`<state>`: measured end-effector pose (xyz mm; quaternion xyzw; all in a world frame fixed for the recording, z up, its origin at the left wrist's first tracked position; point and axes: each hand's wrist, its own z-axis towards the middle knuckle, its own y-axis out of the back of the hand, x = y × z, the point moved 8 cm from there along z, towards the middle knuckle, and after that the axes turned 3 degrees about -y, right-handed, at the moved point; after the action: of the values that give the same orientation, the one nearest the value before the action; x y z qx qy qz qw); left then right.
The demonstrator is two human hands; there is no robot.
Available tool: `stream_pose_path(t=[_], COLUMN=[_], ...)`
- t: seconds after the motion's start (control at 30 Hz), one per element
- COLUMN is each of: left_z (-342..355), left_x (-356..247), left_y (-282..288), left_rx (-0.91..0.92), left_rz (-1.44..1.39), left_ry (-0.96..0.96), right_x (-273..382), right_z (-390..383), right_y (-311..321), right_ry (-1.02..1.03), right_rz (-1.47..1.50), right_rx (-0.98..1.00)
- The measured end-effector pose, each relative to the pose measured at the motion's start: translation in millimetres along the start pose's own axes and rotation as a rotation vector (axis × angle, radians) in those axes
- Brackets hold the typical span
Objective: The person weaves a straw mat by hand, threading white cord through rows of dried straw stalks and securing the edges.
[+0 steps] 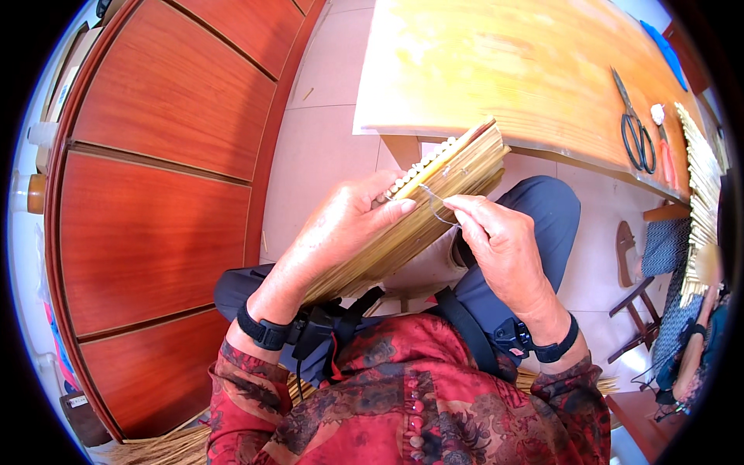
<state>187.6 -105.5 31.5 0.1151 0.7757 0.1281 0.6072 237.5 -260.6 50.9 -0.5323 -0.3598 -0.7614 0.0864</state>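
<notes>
A flat bundle of dry straw stalks (453, 186) lies slanted across my lap, its far end close to the table's near edge. Along its left side runs a row of pale, round cut stalk ends (418, 167). My left hand (349, 213) is closed round that left side, with the thumb pressed on top. Over the bundle's right side, my right hand (496, 236) pinches a thin, pale thread or wire (435, 208). The strand makes a loose loop from the stalks to my fingertips. Whether a needle is on it, I cannot tell.
Beyond the bundle stands a wooden table (480, 70) with black scissors (637, 136) and a red-handled tool (666, 155). Reddish wooden cabinet panels (163, 201) rise on the left. At right are more bundled stalks (701, 194), a brown shoe (625, 248) and another person's arm (690, 360).
</notes>
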Motion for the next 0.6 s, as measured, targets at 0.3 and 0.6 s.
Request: stream_pose_path(t=[0.3,0.6], left_z=[0.3,0.7], left_x=[1.1,1.5], left_y=[1.0,0.3], left_rx=[-0.016,-0.013], left_rz=[0.043,0.063], left_ry=[-0.035,-0.034], right_x=[4.9,4.4], right_z=[0.6,-0.7], right_y=[-0.8,-0.8], right_ry=[-0.008,-0.03], right_rz=[-0.074,-0.083], right_rx=[0.02,0.023])
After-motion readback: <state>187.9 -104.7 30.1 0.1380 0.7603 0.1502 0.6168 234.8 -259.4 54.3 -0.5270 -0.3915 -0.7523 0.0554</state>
